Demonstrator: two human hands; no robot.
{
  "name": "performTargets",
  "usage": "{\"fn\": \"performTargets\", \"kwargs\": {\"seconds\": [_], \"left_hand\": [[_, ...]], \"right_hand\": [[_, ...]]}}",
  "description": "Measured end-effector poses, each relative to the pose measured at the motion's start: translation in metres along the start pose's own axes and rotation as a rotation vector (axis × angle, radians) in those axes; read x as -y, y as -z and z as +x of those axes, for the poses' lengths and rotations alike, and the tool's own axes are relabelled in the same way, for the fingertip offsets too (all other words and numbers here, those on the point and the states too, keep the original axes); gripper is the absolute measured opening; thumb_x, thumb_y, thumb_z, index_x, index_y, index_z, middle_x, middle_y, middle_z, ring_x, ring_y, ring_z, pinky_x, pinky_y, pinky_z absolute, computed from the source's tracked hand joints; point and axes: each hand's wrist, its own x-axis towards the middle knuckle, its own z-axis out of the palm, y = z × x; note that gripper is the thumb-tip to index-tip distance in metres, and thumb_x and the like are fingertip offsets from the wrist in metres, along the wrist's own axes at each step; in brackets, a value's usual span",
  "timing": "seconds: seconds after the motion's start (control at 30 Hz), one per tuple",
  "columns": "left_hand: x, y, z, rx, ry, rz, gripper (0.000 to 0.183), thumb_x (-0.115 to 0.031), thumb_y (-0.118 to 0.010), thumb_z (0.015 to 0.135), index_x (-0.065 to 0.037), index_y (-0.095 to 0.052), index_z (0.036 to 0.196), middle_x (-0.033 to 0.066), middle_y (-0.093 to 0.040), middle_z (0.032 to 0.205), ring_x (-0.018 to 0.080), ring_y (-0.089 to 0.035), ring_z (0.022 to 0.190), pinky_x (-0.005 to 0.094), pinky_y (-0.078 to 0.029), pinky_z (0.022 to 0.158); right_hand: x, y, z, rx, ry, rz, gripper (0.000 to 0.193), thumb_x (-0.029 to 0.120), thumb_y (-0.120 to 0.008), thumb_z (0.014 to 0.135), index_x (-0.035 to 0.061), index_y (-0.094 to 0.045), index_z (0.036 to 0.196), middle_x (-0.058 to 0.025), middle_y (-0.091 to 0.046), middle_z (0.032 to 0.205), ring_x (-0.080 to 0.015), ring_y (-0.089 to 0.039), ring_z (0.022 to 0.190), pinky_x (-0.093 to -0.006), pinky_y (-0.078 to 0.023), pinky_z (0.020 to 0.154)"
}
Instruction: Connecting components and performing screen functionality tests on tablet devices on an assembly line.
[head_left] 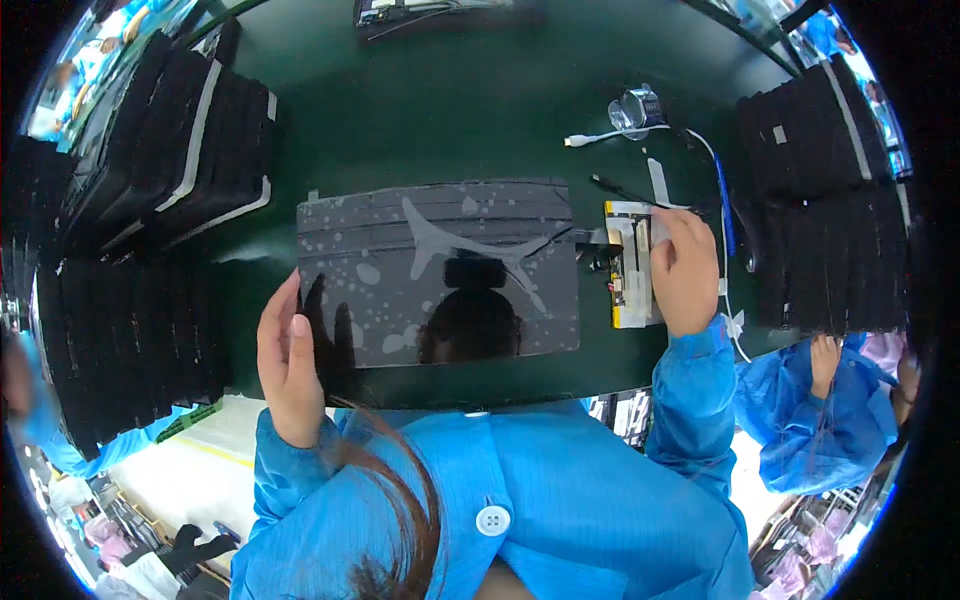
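Observation:
A dark, glossy display panel (440,320) lies flat on the green table, covered by a film with pale bubbles. Along its left edge my left hand (288,370) stands upright, fingers stretched and thumb apart, touching or very near the edge. To the panel's right is a narrow circuit board (630,270) with yellow corners. A short dark flex cable (597,240) runs between the panel and this board. My right hand (688,270) has its bent fingers and thumb on the board's right side; the fingertips partly cover it.
Black padded panels stand stacked at left (130,340) and right (830,250). Beyond the board lie a white cable (600,137), a clear tape roll (637,108) and a blue pen-like tool (726,210). Another device (430,12) sits at the far edge. A co-worker's blue sleeve (830,430) appears at right.

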Motion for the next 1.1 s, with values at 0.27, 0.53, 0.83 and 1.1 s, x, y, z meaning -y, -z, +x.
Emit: {"fn": "performTargets", "kwargs": {"seconds": [0.27, 0.53, 0.83, 1.1], "left_hand": [[-0.027, 0.009, 0.008, 0.026, 0.074, -0.359, 0.039, -0.023, -0.038, 0.096, 0.0, -0.041, 0.126, 0.0193, -0.047, 0.126, 0.0253, -0.047, 0.115, 0.0361, -0.036, 0.097], [-0.02, 0.005, 0.065, 0.183, 0.394, -0.589, 0.056, -0.045, -0.038, 0.092, 0.0, -0.044, 0.126, 0.0144, -0.052, 0.122, 0.0241, -0.051, 0.108, 0.0335, -0.038, 0.094], [-0.021, -0.023, 0.116, 0.529, 0.656, -0.813, 0.056, -0.049, -0.027, 0.095, -0.006, -0.051, 0.12, 0.0111, -0.059, 0.116, 0.0233, -0.061, 0.1, 0.0319, -0.049, 0.085], [-0.012, -0.037, 0.137, 0.477, 0.551, -0.851, 0.051, -0.049, -0.031, 0.095, -0.007, -0.053, 0.114, 0.0102, -0.059, 0.114, 0.0215, -0.06, 0.098, 0.0336, -0.047, 0.086]], "right_hand": [[0.0, -0.001, -0.002, -0.003, 0.009, -0.059, 0.034, -0.005, -0.052, 0.069, 0.0031, -0.06, 0.101, -0.0139, -0.057, 0.103, -0.0327, -0.053, 0.092, -0.0387, -0.045, 0.082], [0.002, 0.003, 0.003, 0.034, 0.022, -0.062, 0.033, -0.006, -0.05, 0.07, 0.0028, -0.06, 0.1, -0.014, -0.057, 0.1, -0.0332, -0.054, 0.093, -0.0386, -0.044, 0.082], [0.081, 0.027, -0.013, 0.074, 0.18, 0.082, 0.026, 0.011, -0.059, 0.079, 0.0037, -0.058, 0.104, -0.0139, -0.056, 0.109, -0.0358, -0.044, 0.111, -0.0447, -0.031, 0.097], [0.135, 0.001, -0.013, 0.247, 0.37, 0.109, 0.04, 0.029, -0.068, 0.073, 0.0069, -0.056, 0.105, -0.0096, -0.049, 0.124, -0.0358, -0.033, 0.124, -0.056, -0.013, 0.105]]}}
